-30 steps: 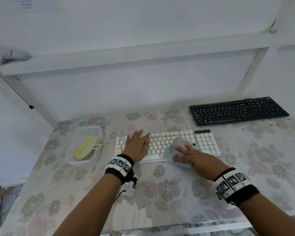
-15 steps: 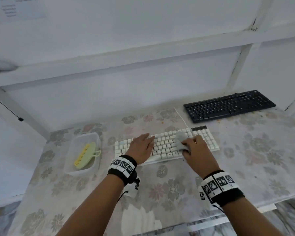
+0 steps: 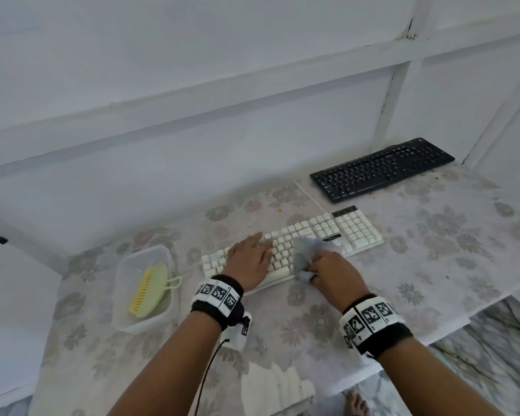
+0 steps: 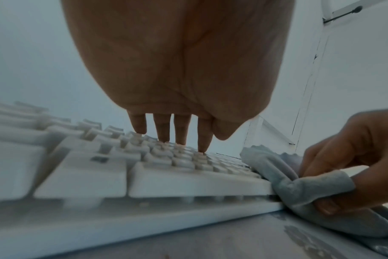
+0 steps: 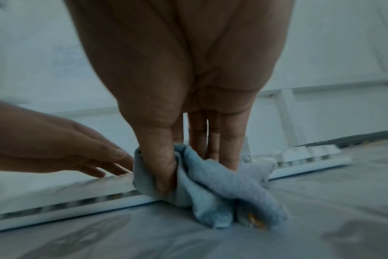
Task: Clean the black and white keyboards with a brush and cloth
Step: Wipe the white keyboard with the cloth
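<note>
The white keyboard [image 3: 336, 232] lies in the middle of the flowered table. My left hand [image 3: 251, 256] rests flat on its left half, straight fingers touching the keys [image 4: 182, 140]. My right hand [image 3: 330, 271] pinches a grey-blue cloth [image 3: 305, 256] between thumb and fingers against the keyboard's front edge [image 5: 210, 184]; the cloth [image 4: 304, 189] drapes over the near rim onto the table. The black keyboard [image 3: 382, 169] sits at the back right, untouched. A yellow-green brush [image 3: 150, 286] lies in a clear tub.
The clear plastic tub [image 3: 123, 307] stands left of the white keyboard. A white wall with ledges runs close behind both keyboards. The table's front edge [image 3: 433, 334] drops off at the right. A thin white cable [image 3: 308, 196] leads back from the white keyboard.
My right hand has drawn the cloth from the keys back toward the keyboard's front edge and bunched it. The left hand stays pressed on the left half. My head view has shifted left.
</note>
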